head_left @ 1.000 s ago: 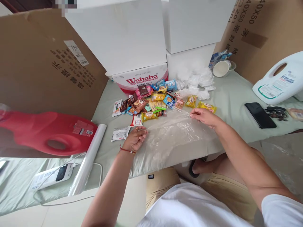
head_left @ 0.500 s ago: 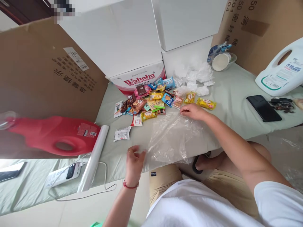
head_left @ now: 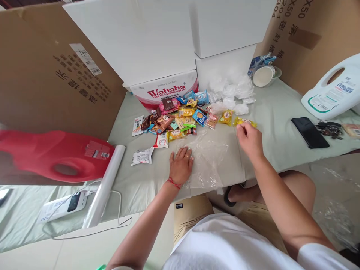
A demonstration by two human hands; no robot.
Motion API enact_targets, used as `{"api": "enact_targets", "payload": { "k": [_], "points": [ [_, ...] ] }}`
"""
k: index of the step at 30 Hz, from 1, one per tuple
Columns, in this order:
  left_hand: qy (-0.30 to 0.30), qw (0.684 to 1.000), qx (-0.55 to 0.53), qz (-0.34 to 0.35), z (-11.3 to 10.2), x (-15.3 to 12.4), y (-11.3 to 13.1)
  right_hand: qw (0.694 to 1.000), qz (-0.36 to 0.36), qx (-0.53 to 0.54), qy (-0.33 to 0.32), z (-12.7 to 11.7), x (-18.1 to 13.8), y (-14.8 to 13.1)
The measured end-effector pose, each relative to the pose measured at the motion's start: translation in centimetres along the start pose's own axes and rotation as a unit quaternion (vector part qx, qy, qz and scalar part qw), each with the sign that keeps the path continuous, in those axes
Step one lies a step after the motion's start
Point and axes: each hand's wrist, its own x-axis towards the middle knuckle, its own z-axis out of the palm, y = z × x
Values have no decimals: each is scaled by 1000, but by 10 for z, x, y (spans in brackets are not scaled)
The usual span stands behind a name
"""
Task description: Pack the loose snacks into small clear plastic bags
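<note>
At the near edge of the worktop (head_left: 270, 112), which is covered with a pale green cloth, a clear plastic sheet (head_left: 209, 159) is spread flat. The left hand (head_left: 181, 165) is pressed palm-down on the left part of this sheet, fingers spread and nothing clasped. A red string is worn on that wrist. To the left, a roll of clear film (head_left: 105, 185) is laid at the worktop's edge, with a white power strip (head_left: 63, 204) beside it and a red detergent jug (head_left: 53, 155) laid on its side. A white sachet (head_left: 142, 156) is seen just left of the sheet.

Slightly farther, the right hand (head_left: 249, 139) is held above the sheet's right edge, fingers curled together right at a yellow snack packet (head_left: 245, 122); whether the packet is actually gripped cannot be told. Beyond the sheet, a heap of wrapped snacks (head_left: 180, 118) is piled. To the right, a black phone (head_left: 309, 132), keys (head_left: 329, 129) and a white detergent jug (head_left: 332, 92) are placed.

Farthest, crumpled plastic wraps (head_left: 232, 92), a paper cup (head_left: 263, 76), a Wahaha carton (head_left: 165, 88), white boxes (head_left: 135, 37) and brown cardboard (head_left: 50, 75) are ranged.
</note>
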Motion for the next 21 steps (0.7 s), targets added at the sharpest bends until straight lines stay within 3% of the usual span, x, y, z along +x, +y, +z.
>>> {"api": "enact_targets", "payload": {
  "k": [2, 5, 9, 14, 17, 19, 21],
  "points": [
    [-6, 999, 32, -6, 4, -5, -7, 990, 71, -43, -115, -2, -28, 17],
    [-21, 996, 84, -3, 3, -12, -8, 964, 101, -40, -243, 17, -56, 20],
    [-42, 987, 155, -16, -4, -16, -4, 954, 83, 60, -283, 35, -52, 14],
    [-58, 963, 259, -39, -6, -29, -2, 933, 89, 119, -328, 4, -10, 38],
    [-63, 957, 281, -44, 0, -37, 6, 954, 98, 41, -279, -15, 4, 43],
    [-60, 958, 276, -45, 4, -41, 15, 982, 72, -34, -170, -17, -1, 34],
    [-42, 960, 272, -45, 5, -43, 22, 995, -3, -64, -76, -11, -18, 20]
  ]
}}
